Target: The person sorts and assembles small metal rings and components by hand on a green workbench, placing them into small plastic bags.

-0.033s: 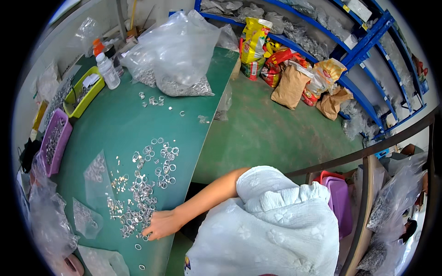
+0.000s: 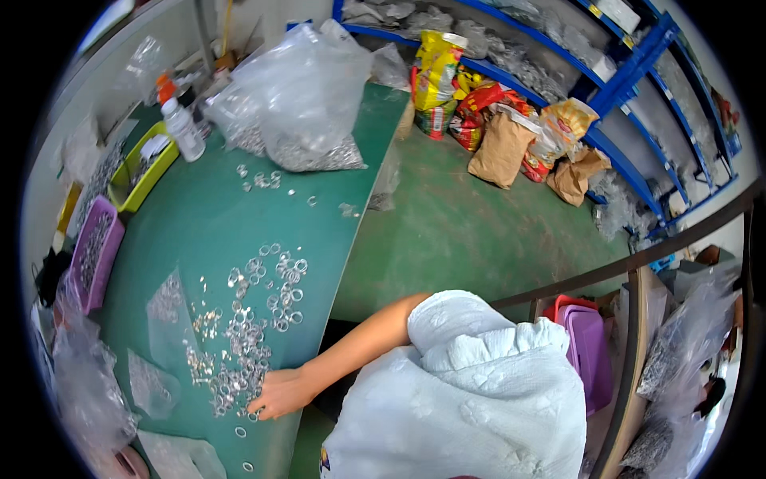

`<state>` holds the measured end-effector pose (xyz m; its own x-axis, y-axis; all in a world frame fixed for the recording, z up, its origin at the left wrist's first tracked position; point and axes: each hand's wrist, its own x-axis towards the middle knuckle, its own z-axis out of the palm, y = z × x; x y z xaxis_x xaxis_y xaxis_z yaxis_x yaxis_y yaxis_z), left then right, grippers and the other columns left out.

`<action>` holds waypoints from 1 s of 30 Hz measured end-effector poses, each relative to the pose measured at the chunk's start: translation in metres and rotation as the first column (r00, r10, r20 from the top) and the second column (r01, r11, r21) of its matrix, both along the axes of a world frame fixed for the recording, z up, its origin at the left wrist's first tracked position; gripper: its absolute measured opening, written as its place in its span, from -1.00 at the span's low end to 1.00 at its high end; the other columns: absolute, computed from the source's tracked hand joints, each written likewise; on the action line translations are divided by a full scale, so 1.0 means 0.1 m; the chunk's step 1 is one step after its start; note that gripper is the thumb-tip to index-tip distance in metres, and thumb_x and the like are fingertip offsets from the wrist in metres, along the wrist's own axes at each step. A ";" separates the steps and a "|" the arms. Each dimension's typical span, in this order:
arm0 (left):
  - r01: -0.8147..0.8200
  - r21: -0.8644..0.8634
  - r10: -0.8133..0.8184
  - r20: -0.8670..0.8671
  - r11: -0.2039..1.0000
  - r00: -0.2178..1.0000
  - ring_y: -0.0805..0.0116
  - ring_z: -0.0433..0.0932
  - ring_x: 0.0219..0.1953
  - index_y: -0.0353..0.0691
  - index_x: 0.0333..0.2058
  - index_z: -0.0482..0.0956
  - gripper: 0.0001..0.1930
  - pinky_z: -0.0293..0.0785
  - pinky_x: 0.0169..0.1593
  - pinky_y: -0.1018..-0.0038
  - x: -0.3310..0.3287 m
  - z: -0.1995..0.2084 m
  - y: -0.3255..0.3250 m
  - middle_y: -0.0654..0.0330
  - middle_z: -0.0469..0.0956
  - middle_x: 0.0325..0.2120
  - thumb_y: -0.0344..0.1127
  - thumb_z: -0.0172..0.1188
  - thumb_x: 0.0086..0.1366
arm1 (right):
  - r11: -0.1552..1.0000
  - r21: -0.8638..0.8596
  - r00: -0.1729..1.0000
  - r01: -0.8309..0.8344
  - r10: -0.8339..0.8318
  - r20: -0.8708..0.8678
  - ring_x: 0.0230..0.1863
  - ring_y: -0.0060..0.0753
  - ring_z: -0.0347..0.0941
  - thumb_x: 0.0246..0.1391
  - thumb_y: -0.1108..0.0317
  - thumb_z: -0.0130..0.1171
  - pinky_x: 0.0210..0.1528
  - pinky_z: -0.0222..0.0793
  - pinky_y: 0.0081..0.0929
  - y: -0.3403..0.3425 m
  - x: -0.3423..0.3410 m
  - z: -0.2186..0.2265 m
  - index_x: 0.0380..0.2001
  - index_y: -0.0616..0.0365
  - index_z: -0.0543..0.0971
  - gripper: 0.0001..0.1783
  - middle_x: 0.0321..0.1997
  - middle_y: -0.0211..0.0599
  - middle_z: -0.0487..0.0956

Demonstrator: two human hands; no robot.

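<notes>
My right hand (image 2: 281,395) reaches over the green table from the right, its fingers drawn together and pointing down. A small silver metal ring shows at the fingertips, at the lower edge of a spread-out heap of similar rings (image 2: 243,343). Some rings overlap, others lie flat and apart. One loose ring (image 2: 241,432) sits just below the hand, and another ring (image 2: 248,467) lies nearer the front. Small pale and gold-coloured pieces (image 2: 206,323) are scattered along the heap's left side. My left hand is out of sight.
Clear plastic bags (image 2: 154,386) lie left of the heap. Along the left side stand a purple basket (image 2: 97,254), a yellow-green basket (image 2: 146,173) and a white bottle (image 2: 183,130). A big bag of metal parts (image 2: 307,104) stands at the back. Blue shelves (image 2: 630,72) rise beyond the table's right edge.
</notes>
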<state>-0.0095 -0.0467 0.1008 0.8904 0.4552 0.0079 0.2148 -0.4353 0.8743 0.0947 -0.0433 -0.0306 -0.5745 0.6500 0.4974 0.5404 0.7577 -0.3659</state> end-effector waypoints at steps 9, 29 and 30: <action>-0.007 0.036 0.007 -0.003 0.999 1.000 0.59 0.26 -0.52 -0.31 -0.06 0.50 -0.74 0.21 -0.43 0.68 0.97 -0.46 0.27 0.34 0.38 -0.49 -0.54 -0.01 0.28 | 0.913 -0.029 0.861 0.407 -0.394 -0.321 -0.67 -0.27 0.40 0.01 0.34 0.12 -0.68 0.24 -0.32 -0.11 0.49 -0.07 -0.55 0.12 0.48 -0.86 -0.29 -0.37 0.45; 0.093 -0.227 -0.046 0.207 0.969 0.977 0.56 0.32 -0.56 -0.33 -0.13 0.54 -0.79 0.25 -0.48 0.64 0.83 -0.05 0.96 0.30 0.45 -0.51 -0.50 0.06 0.26 | 0.754 -0.179 0.676 0.632 -0.649 -0.349 -0.58 -0.49 0.42 -0.04 0.44 0.18 -0.66 0.31 -0.57 -0.01 1.30 -0.04 -0.21 0.07 0.59 -0.75 -0.25 -0.48 0.49; 0.108 -0.238 -0.045 0.255 0.965 0.966 0.56 0.32 -0.56 -0.33 -0.14 0.55 -0.79 0.25 -0.48 0.64 0.73 0.07 0.95 0.30 0.45 -0.51 -0.50 0.06 0.25 | 0.738 -0.165 0.668 0.654 -0.667 -0.330 -0.57 -0.49 0.44 -0.04 0.46 0.21 -0.67 0.31 -0.56 -0.04 1.31 -0.04 -0.24 0.07 0.60 -0.78 -0.25 -0.48 0.51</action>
